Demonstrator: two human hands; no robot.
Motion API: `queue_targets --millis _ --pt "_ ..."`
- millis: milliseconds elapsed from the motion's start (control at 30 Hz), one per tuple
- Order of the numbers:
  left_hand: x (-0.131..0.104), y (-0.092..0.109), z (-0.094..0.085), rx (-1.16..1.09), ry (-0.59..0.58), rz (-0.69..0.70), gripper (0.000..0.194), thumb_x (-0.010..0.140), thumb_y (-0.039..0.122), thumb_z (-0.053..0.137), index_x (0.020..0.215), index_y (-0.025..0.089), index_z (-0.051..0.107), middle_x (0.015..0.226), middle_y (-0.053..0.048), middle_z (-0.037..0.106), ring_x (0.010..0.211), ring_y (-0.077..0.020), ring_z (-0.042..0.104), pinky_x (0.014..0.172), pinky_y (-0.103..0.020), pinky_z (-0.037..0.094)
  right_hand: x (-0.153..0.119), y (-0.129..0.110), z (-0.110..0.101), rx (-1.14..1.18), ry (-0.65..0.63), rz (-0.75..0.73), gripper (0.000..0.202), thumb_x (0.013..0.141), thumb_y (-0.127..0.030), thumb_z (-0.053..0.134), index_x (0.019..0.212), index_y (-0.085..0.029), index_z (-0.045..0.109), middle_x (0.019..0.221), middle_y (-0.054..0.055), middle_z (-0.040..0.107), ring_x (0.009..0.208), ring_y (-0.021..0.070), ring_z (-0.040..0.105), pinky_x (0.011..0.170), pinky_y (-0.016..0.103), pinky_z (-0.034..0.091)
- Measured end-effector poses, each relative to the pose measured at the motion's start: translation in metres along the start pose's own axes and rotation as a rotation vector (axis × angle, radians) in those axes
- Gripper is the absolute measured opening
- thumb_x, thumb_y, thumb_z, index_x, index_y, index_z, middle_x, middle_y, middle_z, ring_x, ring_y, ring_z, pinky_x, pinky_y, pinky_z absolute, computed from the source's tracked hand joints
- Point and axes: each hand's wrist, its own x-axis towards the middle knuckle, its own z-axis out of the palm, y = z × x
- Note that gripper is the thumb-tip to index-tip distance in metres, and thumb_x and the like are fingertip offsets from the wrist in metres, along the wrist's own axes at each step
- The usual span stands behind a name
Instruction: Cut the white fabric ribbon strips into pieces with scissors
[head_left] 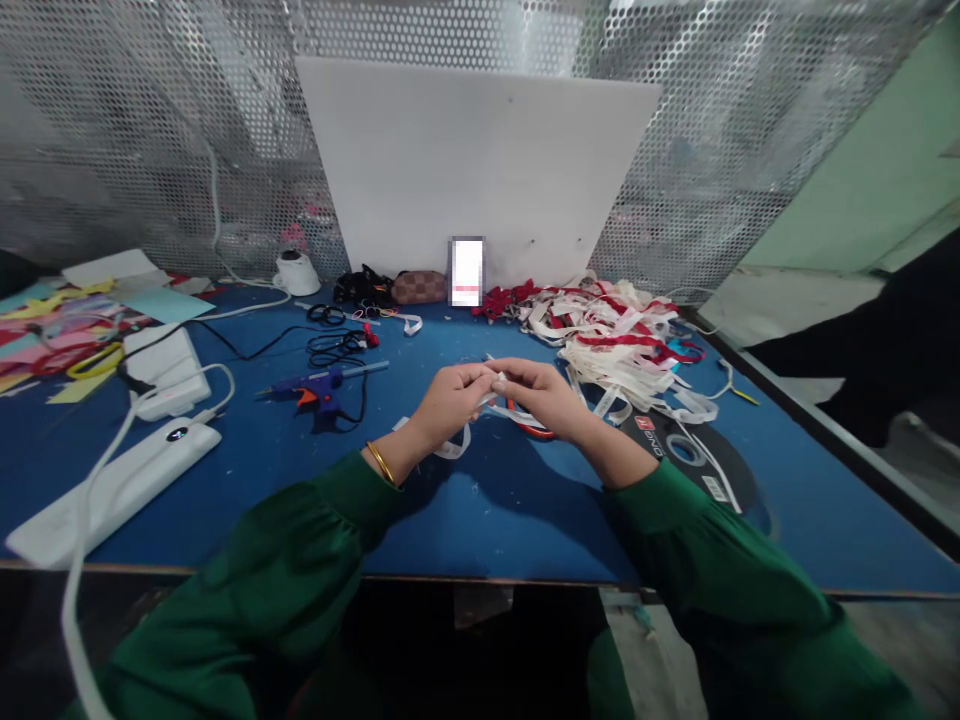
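Note:
My left hand [452,400] and my right hand [541,393] meet over the middle of the blue table, fingertips pinched together on a white ribbon [455,447]. One length of it hangs below my left hand in a loop. The small white piece between the fingertips is partly covered by my fingers. Under my right hand lie orange-red scissor-like handles [534,428], mostly hidden. A blue glue gun [319,388] with a stick in its back lies to the left of my left hand.
At the back right is a heap of white and red ribbons [615,335], with a black reel [724,470] before it. A white power strip [112,490] and cables lie left. Behind stand a lit phone [467,272] and a white board [480,160].

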Motion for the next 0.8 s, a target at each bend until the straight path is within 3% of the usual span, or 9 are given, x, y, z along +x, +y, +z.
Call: queue_targets --millis 167,300,367,467,533,700,800 --pt "0.003 0.001 -0.011 -0.019 -0.088 -0.012 0.031 0.089 0.042 0.057 0.07 0.017 0.058 0.048 0.005 0.043 0.044 -0.0077 0.035 0.048 -0.023 0.026 0.001 -0.009 -0.013 0.086 -0.05 0.123 0.028 0.082 -0.043 0.069 0.094 -0.018 0.071 0.079 0.002 0.071 0.072 0.0159 0.063 0.068 0.029 0.048" --pt "0.002 0.004 -0.013 -0.069 -0.077 -0.056 0.036 0.086 0.048 0.061 0.069 0.017 0.057 0.054 0.005 0.043 0.046 -0.0062 0.028 0.047 -0.024 0.018 -0.001 -0.017 -0.017 0.055 -0.103 0.165 0.037 0.087 -0.053 0.064 0.071 -0.02 0.059 0.055 -0.004 0.054 0.049 0.0091 0.042 0.049 0.025 0.031" --pt "0.002 0.006 -0.012 -0.075 -0.06 -0.075 0.039 0.082 0.051 0.066 0.068 0.016 0.059 0.054 0.006 0.041 0.048 -0.0063 0.026 0.048 -0.025 0.018 -0.003 -0.018 -0.016 0.038 -0.119 0.165 0.042 0.086 -0.056 0.066 0.067 -0.02 0.053 0.049 -0.007 0.044 0.045 0.0075 0.031 0.046 0.025 0.023" --pt "0.001 0.01 -0.011 -0.063 -0.058 -0.119 0.04 0.07 0.051 0.079 0.064 0.016 0.061 0.052 0.007 0.036 0.05 -0.0065 0.025 0.049 -0.025 0.018 -0.004 -0.016 -0.013 0.035 -0.105 0.132 0.041 0.083 -0.055 0.07 0.068 -0.02 0.055 0.047 -0.009 0.039 0.044 0.0066 0.027 0.045 0.024 0.019" --pt "0.001 0.013 -0.012 -0.076 -0.07 -0.148 0.039 0.065 0.048 0.082 0.062 0.016 0.06 0.052 0.007 0.037 0.051 -0.0068 0.026 0.05 -0.025 0.019 -0.004 -0.016 -0.012 0.077 -0.091 0.134 0.04 0.083 -0.054 0.071 0.069 -0.02 0.056 0.047 -0.008 0.042 0.044 0.0065 0.03 0.045 0.024 0.021" --pt "0.002 0.011 -0.018 -0.083 -0.124 -0.107 0.034 0.068 0.044 0.078 0.062 0.015 0.061 0.057 0.004 0.047 0.057 -0.0086 0.036 0.056 -0.025 0.026 -0.004 -0.022 -0.013 0.379 -0.175 0.297 0.039 0.073 -0.047 0.082 0.076 -0.02 0.054 0.064 0.0 0.066 0.056 0.0132 0.061 0.052 0.024 0.04" --pt "0.004 0.008 -0.02 -0.028 -0.111 -0.056 0.032 0.07 0.044 0.076 0.065 0.015 0.064 0.06 0.003 0.049 0.059 -0.0092 0.038 0.057 -0.025 0.027 -0.005 -0.022 -0.014 0.411 -0.207 0.335 0.036 0.074 -0.047 0.082 0.078 -0.018 0.061 0.063 -0.002 0.063 0.05 0.0097 0.055 0.048 0.023 0.037"
